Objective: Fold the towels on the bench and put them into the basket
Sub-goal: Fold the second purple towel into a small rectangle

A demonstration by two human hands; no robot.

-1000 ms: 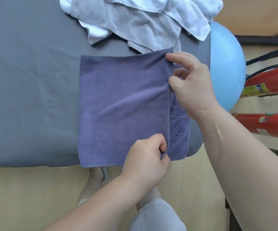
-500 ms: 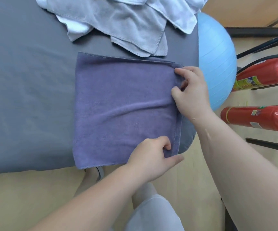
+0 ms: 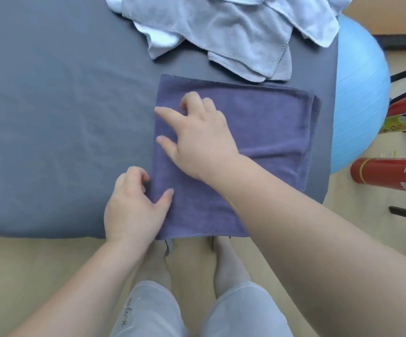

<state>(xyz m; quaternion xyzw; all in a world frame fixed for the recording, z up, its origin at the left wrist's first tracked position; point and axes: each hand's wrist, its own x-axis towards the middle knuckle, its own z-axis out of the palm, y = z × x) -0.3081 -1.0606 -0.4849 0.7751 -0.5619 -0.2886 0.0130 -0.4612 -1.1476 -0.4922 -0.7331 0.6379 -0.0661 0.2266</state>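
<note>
A purple towel (image 3: 265, 132) lies folded flat near the right end of the grey bench (image 3: 51, 117), its near edge at the bench's front. My left hand (image 3: 133, 207) grips the towel's left edge near the front corner, thumb on top and fingers curled at the edge. My right hand (image 3: 202, 139) rests on the left part of the towel, index finger and thumb stretched toward the left edge. A loose heap of grey and white towels (image 3: 233, 32) lies behind it. No basket is in view.
A light blue exercise ball (image 3: 360, 93) sits against the bench's right end. Two red fire extinguishers (image 3: 389, 173) lie on the floor to the right, by black rack bars. My legs stand at the bench's front edge.
Both hands left the towel's right edge and moved to its left side. The right edge now lies flat with its layers lined up. The view shifted left.
</note>
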